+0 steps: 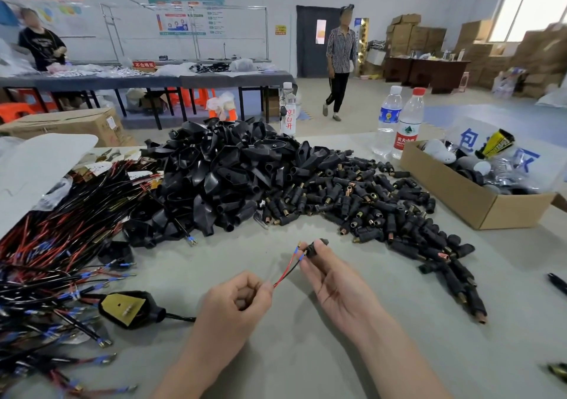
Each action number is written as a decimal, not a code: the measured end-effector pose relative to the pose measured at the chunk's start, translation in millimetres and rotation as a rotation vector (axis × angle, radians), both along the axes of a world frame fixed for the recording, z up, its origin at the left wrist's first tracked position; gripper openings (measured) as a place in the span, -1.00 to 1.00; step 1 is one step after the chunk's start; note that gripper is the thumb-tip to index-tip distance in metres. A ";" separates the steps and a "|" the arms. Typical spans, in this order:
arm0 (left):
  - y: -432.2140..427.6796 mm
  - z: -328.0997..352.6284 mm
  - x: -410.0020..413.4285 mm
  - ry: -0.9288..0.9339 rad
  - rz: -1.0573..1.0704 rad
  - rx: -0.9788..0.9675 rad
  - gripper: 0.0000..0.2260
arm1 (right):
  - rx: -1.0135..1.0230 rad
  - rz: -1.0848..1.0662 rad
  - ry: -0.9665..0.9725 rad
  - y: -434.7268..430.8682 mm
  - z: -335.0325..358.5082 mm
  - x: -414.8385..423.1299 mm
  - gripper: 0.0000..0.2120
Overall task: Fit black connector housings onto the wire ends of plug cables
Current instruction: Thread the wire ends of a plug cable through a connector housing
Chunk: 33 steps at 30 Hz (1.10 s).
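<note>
Your left hand [236, 303] is curled, thumb and forefinger pinching a red-and-black wire pair [284, 273] that rises up and to the right towards your other hand. Your right hand [334, 288] holds a black connector housing [315, 248] clamped between thumb and fingertips, raised above the worktop [306, 352]. The wire ends [300, 248], with blue sleeves and metal tips, sit right at the housing's left side; you cannot tell whether either one has entered it.

Beyond your right hand lies a spread of small black connectors [368, 208], trailing off to that hand's right. Beyond your left hand rises a heap of larger black covers [221, 171]. Left of your left hand lies a tangle of red and black cables [61, 245], and just beside that hand a black plug [125, 308] with a brass plate facing up. Far beyond your right hand stand a cardboard box [472, 202] and water bottles [408, 122].
</note>
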<state>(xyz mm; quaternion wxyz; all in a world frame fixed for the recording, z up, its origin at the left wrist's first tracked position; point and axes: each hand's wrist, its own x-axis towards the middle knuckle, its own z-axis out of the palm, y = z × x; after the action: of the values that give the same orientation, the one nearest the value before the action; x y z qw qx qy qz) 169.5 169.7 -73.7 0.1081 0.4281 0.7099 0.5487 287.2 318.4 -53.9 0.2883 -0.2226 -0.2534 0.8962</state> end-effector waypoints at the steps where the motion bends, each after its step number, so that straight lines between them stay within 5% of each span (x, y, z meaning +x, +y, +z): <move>1: -0.2 -0.3 0.2 -0.002 0.003 0.007 -0.77 | 0.003 0.006 -0.004 -0.8 0.0 0.1 -0.85; 5: 1.4 -2.3 -0.7 -0.005 0.019 -0.001 -0.79 | 0.054 0.026 -0.023 -3.6 -1.2 -0.4 -0.56; 9: 3.2 -3.4 -1.3 -0.022 0.056 0.031 -0.82 | 0.109 0.090 -0.017 -14.4 0.9 -1.8 -0.50; 12: 2.8 -1.9 -2.6 -0.045 0.037 0.064 -0.97 | 0.192 0.153 -0.064 -26.5 -1.1 -5.1 -0.55; 17: 0.8 -1.2 0.5 -0.020 -0.012 0.077 -0.84 | 0.382 0.172 -0.120 -37.5 -5.1 -6.9 -0.59; 24: 0.1 0.2 3.4 0.061 0.064 0.100 -0.89 | 0.389 0.139 -0.195 -35.4 -4.7 -8.7 -0.77; 33: -0.8 15.6 12.4 -0.291 -0.060 0.181 -0.75 | 0.357 -0.004 -0.165 -27.9 -2.0 -7.7 -0.80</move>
<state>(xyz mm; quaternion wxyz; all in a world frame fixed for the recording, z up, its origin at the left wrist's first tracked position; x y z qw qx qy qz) 181.9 168.9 -58.1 0.1869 0.3730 0.6214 0.6632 279.6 290.5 -55.9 0.3030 -0.2413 -0.4305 0.8153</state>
